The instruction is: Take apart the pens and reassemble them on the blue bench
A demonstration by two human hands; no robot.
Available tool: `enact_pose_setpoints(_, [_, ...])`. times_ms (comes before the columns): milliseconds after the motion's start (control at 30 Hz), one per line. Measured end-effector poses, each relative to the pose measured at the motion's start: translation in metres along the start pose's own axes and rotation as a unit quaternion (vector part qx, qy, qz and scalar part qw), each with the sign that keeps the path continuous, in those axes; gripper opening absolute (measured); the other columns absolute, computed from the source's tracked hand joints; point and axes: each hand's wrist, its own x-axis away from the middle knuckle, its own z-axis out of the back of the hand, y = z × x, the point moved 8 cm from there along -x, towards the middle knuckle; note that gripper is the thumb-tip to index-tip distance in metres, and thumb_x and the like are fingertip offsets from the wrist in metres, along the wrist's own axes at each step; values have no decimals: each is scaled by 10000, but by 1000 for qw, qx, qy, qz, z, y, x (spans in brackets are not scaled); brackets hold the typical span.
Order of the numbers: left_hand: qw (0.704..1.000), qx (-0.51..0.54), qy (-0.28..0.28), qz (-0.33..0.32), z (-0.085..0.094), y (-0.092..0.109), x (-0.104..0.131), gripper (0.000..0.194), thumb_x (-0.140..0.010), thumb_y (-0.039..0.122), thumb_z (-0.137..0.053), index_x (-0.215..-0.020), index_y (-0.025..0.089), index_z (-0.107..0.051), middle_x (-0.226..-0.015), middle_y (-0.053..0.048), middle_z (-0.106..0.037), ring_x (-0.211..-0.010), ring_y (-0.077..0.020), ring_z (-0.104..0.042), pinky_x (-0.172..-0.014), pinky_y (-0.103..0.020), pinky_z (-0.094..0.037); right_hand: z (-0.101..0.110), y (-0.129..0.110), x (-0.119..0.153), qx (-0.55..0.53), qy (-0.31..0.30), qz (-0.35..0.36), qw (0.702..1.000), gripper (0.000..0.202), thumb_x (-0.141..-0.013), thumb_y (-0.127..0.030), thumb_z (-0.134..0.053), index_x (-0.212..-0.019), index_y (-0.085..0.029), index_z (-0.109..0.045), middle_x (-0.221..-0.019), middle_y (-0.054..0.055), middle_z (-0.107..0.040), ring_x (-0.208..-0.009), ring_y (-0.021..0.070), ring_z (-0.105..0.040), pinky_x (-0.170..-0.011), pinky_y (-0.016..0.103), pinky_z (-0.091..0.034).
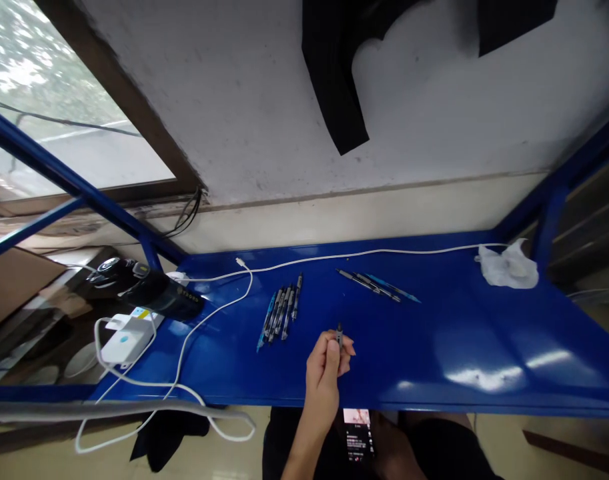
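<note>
My left hand (329,360) is closed round a pen (339,333), its dark, grey end pointing up between thumb and fingers above the front of the blue table (424,347). Below the table edge, in shade over my lap, my right hand (390,443) holds a phone (358,437) with its screen lit. Left of my left hand lies a group of several pens (280,313), mostly black and grey, with a blue one at its left side. Farther back to the right, a few more pens (369,285) lie slantwise, one of them blue.
A black bottle (169,293) leans at the left, beside a white power strip (131,339). A white cable (304,259) runs along the back and loops over the left edge. Crumpled white tissue (509,265) lies at the right. Blue frame posts (547,223) flank the table.
</note>
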Motion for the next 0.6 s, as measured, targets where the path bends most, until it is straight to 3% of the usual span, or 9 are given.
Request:
enact_pose_setpoints(67, [1000,-7,1,4,0,0,0,491,-1145,549,-436,-1047,159,-719,-891,-61,-607,-663,-112,-405,-609,-289,-318,-5,3,0,-11,-45,-12,999,612,-729,-358,-695,-1330,-259,-752,-1142,163,-848,-1063,412,-813,-878,430,-612])
enact_pose_setpoints(167, [1000,14,14,6,1,2,0,387,-1126,552,-497,-1227,212,-652,-937,-53,-640,-670,-115,-423,-623,-282,-344,-3,6,-2,-39,-85,-19,995,505,-902,-392,-566,-1359,-255,-730,-1143,164,-846,-1108,391,-806,-916,430,-603])
enact_pose_setpoints(267, [999,27,24,4,3,3,0,257,-1079,493,-640,-1095,247,-565,-941,-26,-657,-677,-114,-432,-633,-266,-355,-3,7,-6,-48,-87,-21,995,532,-1024,-405,-400,-1426,-203,-684,-1210,195,-826,-1193,386,-777,-989,456,-584])
enact_pose_setpoints(367, [1000,14,11,6,1,2,0,320,-1078,488,-640,-936,214,-555,-916,-29,-649,-659,-107,-408,-622,-269,-337,-10,8,-11,-30,-89,-13,995,573,-1055,-401,-337,-1447,-144,-667,-1281,223,-796,-1307,380,-722,-1078,468,-549])
enact_pose_setpoints(500, [1000,-1,-6,7,-1,1,0,451,-1127,557,-480,-1040,174,-702,-877,-47,-610,-645,-113,-383,-605,-287,-300,-19,17,-15,-3,-72,-20,997,513,-1037,-410,-418,-1410,-205,-705,-1295,165,-799,-1338,347,-706,-1088,421,-552])
enact_pose_setpoints(600, [1000,8,6,7,1,0,0,360,-1094,560,-567,-1160,216,-651,-921,-48,-642,-675,-127,-441,-618,-280,-334,-25,21,-16,17,-62,-25,998,511,-1009,-466,-495,-1388,-213,-726,-1315,155,-793,-1314,351,-720,-1053,406,-569])
